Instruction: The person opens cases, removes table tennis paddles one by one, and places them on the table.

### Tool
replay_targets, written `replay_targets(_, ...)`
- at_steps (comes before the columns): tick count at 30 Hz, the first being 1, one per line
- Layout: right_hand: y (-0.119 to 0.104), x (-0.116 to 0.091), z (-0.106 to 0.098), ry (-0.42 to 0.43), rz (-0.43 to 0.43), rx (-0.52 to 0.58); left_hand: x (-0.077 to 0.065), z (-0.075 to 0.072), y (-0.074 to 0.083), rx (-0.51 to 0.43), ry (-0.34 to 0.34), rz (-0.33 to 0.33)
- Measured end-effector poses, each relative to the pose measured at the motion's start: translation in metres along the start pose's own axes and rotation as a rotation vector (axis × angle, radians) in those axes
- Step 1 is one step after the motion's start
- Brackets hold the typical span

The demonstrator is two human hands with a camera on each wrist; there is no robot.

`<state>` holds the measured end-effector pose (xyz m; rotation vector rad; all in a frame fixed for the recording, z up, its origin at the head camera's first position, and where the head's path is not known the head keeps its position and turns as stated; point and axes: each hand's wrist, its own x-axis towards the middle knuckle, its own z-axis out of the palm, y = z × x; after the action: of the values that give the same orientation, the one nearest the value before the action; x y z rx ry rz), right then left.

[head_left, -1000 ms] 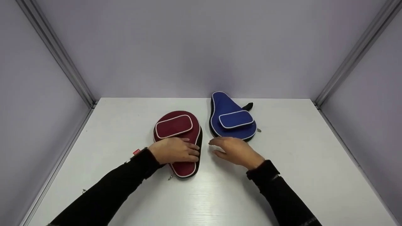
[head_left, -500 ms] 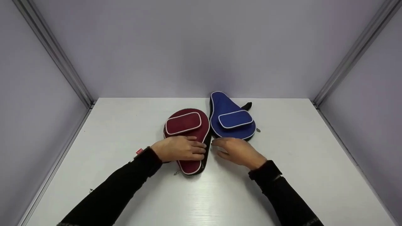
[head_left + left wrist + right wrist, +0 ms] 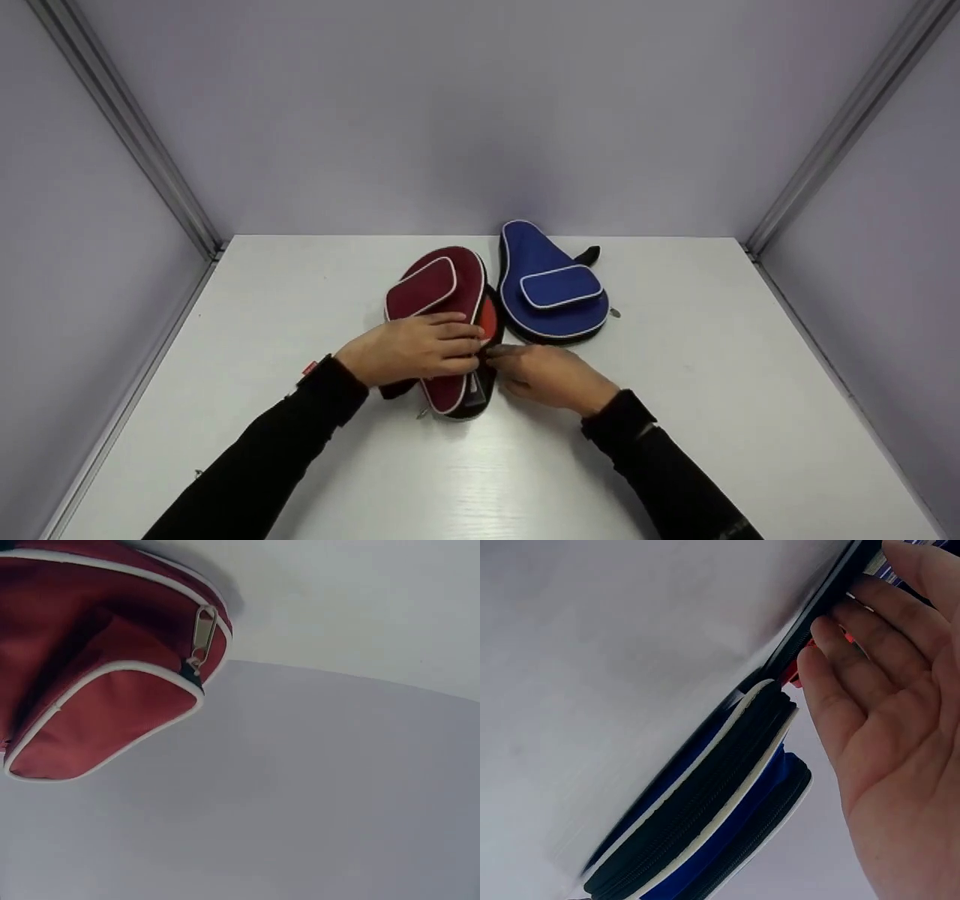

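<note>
A dark red table tennis bat case (image 3: 469, 277) with white piping lies on the table, its cover raised along the right side. My left hand (image 3: 412, 349) lies across that cover, fingers curled over its right edge. In the gap, an orange-red surface (image 3: 489, 319) shows, apparently a bat face. My right hand (image 3: 551, 375) reaches to the opening, fingertips at the lower rim; in the right wrist view its fingers are fairly straight. The left wrist view shows the case's pocket (image 3: 112, 720) and a metal zipper pull (image 3: 204, 634), but no hand.
A blue bat case (image 3: 540, 247) with a front pocket lies right behind the red one, close to its edge. Its black strap (image 3: 589, 256) sticks out to the right. Pale panels (image 3: 480, 112) enclose the white table (image 3: 712, 360) at the back and sides.
The red case first slid right, up beside the blue one. Since then my left hand has lifted its cover leftward, exposing the inside. My right hand has moved slightly left to the opening.
</note>
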<state>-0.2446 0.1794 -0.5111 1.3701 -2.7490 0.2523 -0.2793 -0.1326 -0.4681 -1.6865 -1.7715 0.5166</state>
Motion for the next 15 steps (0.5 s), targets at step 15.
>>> replay_targets(15,-0.006,0.005,-0.004,-0.035,0.056,0.028,-0.046,-0.045,-0.025,-0.099,0.017,-0.232)
